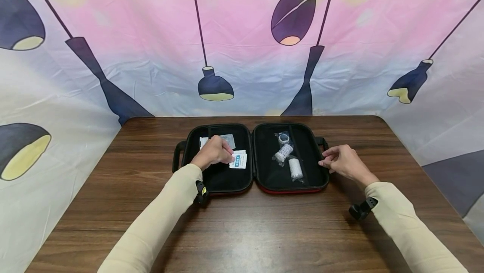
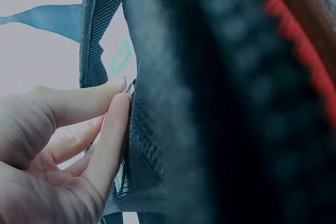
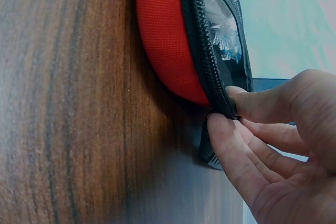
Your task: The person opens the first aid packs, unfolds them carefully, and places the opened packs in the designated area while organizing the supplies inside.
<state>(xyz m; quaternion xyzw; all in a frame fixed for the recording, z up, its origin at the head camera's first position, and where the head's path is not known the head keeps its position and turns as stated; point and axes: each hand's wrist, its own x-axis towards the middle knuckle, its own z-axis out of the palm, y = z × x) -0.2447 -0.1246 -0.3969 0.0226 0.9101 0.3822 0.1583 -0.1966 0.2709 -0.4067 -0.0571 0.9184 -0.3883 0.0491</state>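
A zippered case [image 1: 261, 189], black inside with a red outer shell [image 3: 170, 40], lies open flat on the table. My left hand [image 1: 214, 153] reaches over its left half, thumb and index finger pinching the edge of a small white packet with blue print [image 1: 238, 161]. In the left wrist view, the fingertips meet close against the black mesh [image 2: 144, 140]. At the right side of the case, my right hand [image 1: 342, 161] pinches the zippered rim [image 3: 226, 103] between thumb and fingers. Wrapped white bandage rolls [image 1: 295, 169] lie in the right half.
Other flat packets [image 1: 228, 140] lie at the back of the left half, partly behind my left hand. A carry handle [image 1: 178, 156] sticks out on the left. The brown wooden table [image 1: 257, 231] ends at a printed cloth backdrop [image 1: 166, 84].
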